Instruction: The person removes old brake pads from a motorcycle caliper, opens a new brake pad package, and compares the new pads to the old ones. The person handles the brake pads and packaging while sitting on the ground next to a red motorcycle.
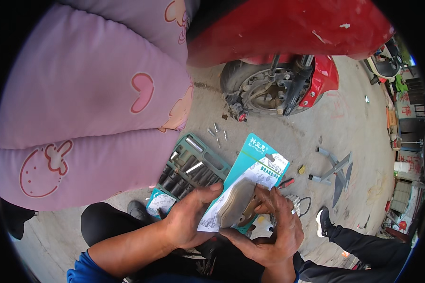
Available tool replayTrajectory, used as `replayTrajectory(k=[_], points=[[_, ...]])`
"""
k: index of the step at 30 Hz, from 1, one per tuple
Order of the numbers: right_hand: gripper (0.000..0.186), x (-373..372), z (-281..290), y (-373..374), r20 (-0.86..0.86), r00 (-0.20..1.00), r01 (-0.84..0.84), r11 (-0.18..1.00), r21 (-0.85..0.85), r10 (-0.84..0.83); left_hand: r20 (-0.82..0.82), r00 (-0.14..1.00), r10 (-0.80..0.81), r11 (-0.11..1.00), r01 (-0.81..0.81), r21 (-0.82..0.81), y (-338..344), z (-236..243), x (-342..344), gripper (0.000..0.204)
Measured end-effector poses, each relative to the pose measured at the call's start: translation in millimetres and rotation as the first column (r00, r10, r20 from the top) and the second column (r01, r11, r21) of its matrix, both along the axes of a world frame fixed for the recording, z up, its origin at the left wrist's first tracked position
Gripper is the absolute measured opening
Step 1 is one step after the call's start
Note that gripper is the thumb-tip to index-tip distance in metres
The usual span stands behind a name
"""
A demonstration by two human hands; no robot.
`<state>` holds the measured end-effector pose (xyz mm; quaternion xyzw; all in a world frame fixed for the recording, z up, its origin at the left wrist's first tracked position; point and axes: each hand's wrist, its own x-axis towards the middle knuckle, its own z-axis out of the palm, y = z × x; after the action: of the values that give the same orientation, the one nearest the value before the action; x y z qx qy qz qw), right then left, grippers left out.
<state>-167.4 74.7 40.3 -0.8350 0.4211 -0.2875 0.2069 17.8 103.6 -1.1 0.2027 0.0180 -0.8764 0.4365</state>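
Observation:
Close in front of me I hold a teal and white carded pack of brake pads (237, 200), tilted, with a clear blister bulging from its lower half. My left hand (189, 219) grips its left edge, thumb lying on the card. From the right, my right hand (276, 228) closes on the blister, with fingertips at its side and thumb beneath. A brass-coloured pad part (249, 213) shows between those fingers; whether it is still inside the plastic I cannot tell. Behind the pack lies an open green socket set case (220, 163), partly covered by it.
A red motor vehicle (288, 28) stands ahead, its front wheel (264, 92) exposed. Several bolts (216, 128) lie on the concrete floor. A pink patterned cover (94, 94) fills the left. Right are a metal stand (337, 170) and another person's shoe (324, 221).

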Motion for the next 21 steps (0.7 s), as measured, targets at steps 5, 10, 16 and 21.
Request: replayTrajectory(k=[5, 10, 16, 21], points=[[0.096, 1, 1, 0, -0.013, 1.0, 0.0, 0.999, -0.036, -0.001, -0.015, 1.0, -0.019, 0.998, 0.018, -0.067, 1, -2, 2, 0.07], [0.092, 1, 3, 0, -0.01, 1.0, -0.023, 0.994, -0.107, 0.022, -0.019, 0.999, -0.044, 0.983, 0.04, -0.18, 1, -1, 3, 0.076], [0.092, 2, -3, -1, 0.012, 1.0, 0.002, 0.998, -0.066, -0.001, -0.04, 0.999, -0.018, 0.996, 0.014, -0.092, 0, -2, 2, 0.072], [0.091, 4, -11, -5, 0.008, 1.0, -0.001, 1.0, -0.032, 0.001, 0.028, 0.997, 0.07, 0.997, -0.071, 0.037, -3, -3, -2, 0.065]])
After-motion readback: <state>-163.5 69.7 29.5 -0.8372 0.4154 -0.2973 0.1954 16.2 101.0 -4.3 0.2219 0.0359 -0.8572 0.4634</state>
